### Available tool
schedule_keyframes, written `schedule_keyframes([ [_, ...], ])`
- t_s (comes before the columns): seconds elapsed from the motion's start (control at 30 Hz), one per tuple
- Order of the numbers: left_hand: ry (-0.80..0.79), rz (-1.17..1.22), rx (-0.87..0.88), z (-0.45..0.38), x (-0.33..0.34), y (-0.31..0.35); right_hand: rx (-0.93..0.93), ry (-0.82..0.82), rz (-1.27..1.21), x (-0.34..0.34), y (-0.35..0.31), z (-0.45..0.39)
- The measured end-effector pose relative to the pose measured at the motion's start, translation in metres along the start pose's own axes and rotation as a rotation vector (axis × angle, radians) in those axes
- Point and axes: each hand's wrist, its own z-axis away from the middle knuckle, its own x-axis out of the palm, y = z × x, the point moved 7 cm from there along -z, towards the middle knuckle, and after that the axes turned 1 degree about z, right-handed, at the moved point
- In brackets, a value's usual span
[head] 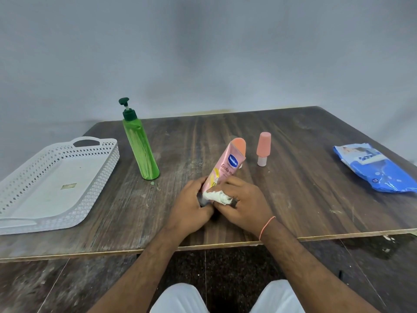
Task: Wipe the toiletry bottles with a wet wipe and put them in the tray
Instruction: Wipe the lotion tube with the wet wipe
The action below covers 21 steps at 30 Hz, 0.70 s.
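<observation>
A pink plastic Vaseline lotion tube with an orange cap (pixel 228 164) is held tilted above the middle of the dark wood-grain table (pixel 293 199), its cap end pointing up and away. Its lower end is gripped by the left hand (pixel 191 205), whose fingers are curled round it. A crumpled white wet wipe (pixel 217 197) is pressed against the lower part of the tube by the right hand (pixel 244 203), whose fingers are curled over the wipe. A thin orange thread band (pixel 267 227) is worn on the right wrist.

A tall green translucent pump bottle with a dark green pump head (pixel 140 143) is seen standing upright on the table to the left of the tube. Further left, a white perforated plastic tray with a cut-out handle (pixel 94 177) is set at the table's left edge; no bottle is seen inside it. A small bottle with a peach conical cap and a white base (pixel 262 149) is seen standing just right of the tube's cap. A blue soft pack of wipes (pixel 374 170) is laid near the right edge.
</observation>
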Motion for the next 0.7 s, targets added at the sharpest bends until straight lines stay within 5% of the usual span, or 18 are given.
schedule_keyframes([
  [0.37, -0.016, 0.380, -0.105, -0.002, 0.000, -0.008, 0.126, 0.217, 0.012, -0.021, 0.013, 0.001],
  [0.57, 0.021, 0.461, -0.121, -0.002, -0.004, -0.011, 0.073, 0.099, -0.124, -0.015, 0.005, -0.002],
  [0.7, -0.003, 0.482, -0.123, -0.001, -0.002, -0.012, 0.098, 0.161, -0.116, -0.020, 0.007, -0.001],
])
